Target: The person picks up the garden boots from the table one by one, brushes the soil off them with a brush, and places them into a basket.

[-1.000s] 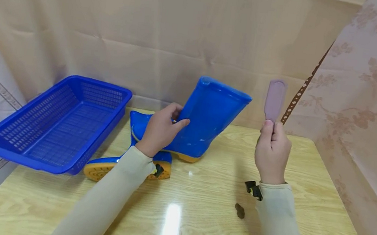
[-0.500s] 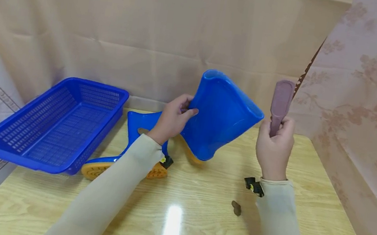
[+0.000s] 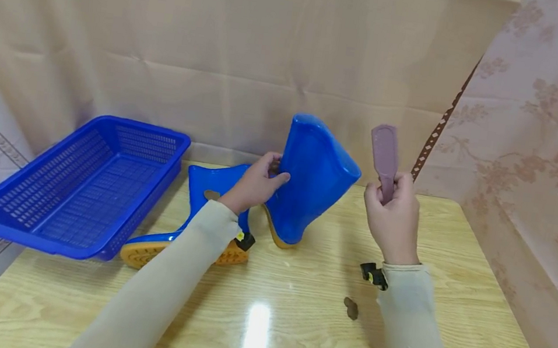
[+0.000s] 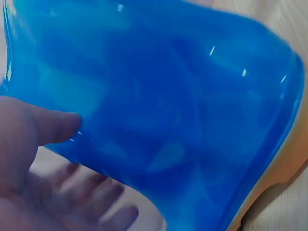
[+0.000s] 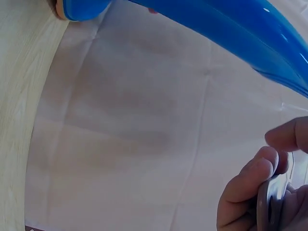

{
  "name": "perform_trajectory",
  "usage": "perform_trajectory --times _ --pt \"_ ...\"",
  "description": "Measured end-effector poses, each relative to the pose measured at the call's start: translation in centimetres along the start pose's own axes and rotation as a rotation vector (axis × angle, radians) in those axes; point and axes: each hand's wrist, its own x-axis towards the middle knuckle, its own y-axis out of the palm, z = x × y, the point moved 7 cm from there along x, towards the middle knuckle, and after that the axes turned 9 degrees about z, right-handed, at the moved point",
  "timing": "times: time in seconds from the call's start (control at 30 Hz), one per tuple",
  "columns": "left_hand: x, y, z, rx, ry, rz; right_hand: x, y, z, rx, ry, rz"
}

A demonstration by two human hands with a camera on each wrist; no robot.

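A blue rain boot [image 3: 312, 181] with a yellow sole is tilted, its opening toward the upper right. My left hand [image 3: 254, 184] grips its shaft, thumb on the near side; the left wrist view shows that thumb on the blue surface [image 4: 144, 86]. My right hand [image 3: 393, 218] holds a mauve tool [image 3: 384, 152] with a flat, rounded end pointing up, right of the boot and apart from it. The rest of the tool is hidden in the fist. A second blue boot [image 3: 202, 183] lies on its side behind my left forearm, with a brown patch on its shaft.
A blue plastic basket [image 3: 137, 220] with perforated walls stands on the left of the wooden table [image 3: 299, 341]. A small brown clump [image 3: 351, 309] lies near my right wrist. A beige curtain [image 3: 171, 24] hangs behind, with floral cloth [image 3: 554, 175] on the right.
The boot in my left hand rises and turns to show its opening, then comes lower and swings back left. My right hand moves right, then left, the mauve tool tilting left.
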Motion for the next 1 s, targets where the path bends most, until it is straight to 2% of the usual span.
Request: perform_trajectory --times 0.1,0.17,0.23,0.33,0.37,0.47,0.6,0.77,0.9,1.0 --pt "-1.6 -0.1 -0.9 0.023 0.03 -0.143 0.0 0.6 0.0 0.011 0.01 0.055" --pt "-3.1 0.5 -1.8 0.032 0.073 -0.201 0.0 0.9 0.0 0.016 0.015 0.082" --pt "-4.1 1.9 -2.8 0.049 0.113 -0.19 0.0 1.1 0.0 0.014 0.024 0.102" --pt "-5.0 4.5 -3.8 0.119 0.115 -0.095 0.1 1.7 -0.1 0.017 0.034 0.134" --pt "-5.0 5.2 -4.0 0.152 0.105 -0.082 0.1 1.9 -0.1 0.019 0.035 0.146" --pt "-5.1 6.5 -4.5 0.235 0.075 -0.11 0.0 2.3 -0.1 0.018 0.029 0.17" --pt "-4.9 7.1 -4.7 0.291 0.077 -0.159 -0.1 2.4 -0.1 -0.004 0.014 0.167" --pt "-4.5 7.0 -5.4 0.339 0.189 -0.161 -0.1 2.1 -0.1 -0.036 -0.023 0.148" --pt "-3.9 5.3 -6.0 0.31 0.242 -0.186 0.0 1.6 -0.1 -0.054 -0.042 0.112" --pt "-3.4 3.5 -6.5 0.219 0.261 -0.171 0.2 1.3 -0.2 -0.061 -0.048 0.094"
